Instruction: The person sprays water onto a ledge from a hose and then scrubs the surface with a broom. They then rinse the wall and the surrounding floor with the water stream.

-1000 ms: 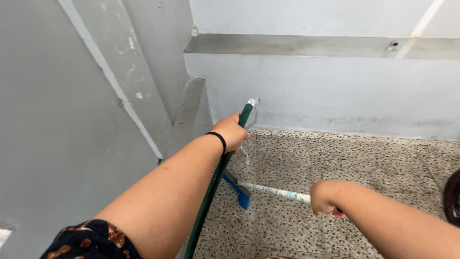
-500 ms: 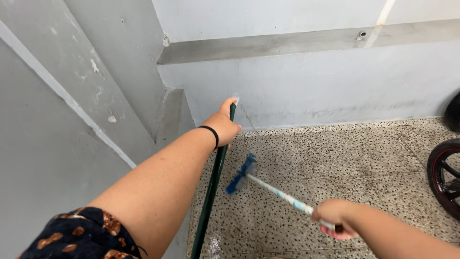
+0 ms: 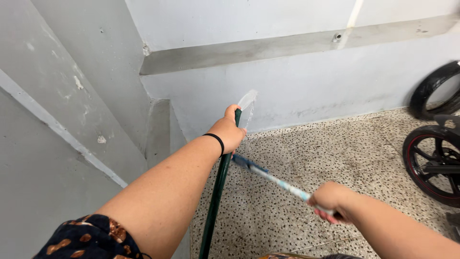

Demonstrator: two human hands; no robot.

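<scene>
Speckled terrazzo floor (image 3: 335, 158) meets grey walls. My left hand (image 3: 230, 132) is clenched on the green hose (image 3: 215, 196) at frame centre, water fanning from its tip. My right hand (image 3: 330, 201) grips the brush handle (image 3: 278, 181), head low beside the hose. I'd keep spray ahead of the bristles. Wall corner crowds upper left; wheels (image 3: 431, 163) block right.

Soft, even daylight fills the scene, bright without harsh glare. Shadows are faint. The wall (image 3: 297, 91) and speckled floor (image 3: 345, 153) look sharp; the water spray (image 3: 247, 100) blurs slightly.
</scene>
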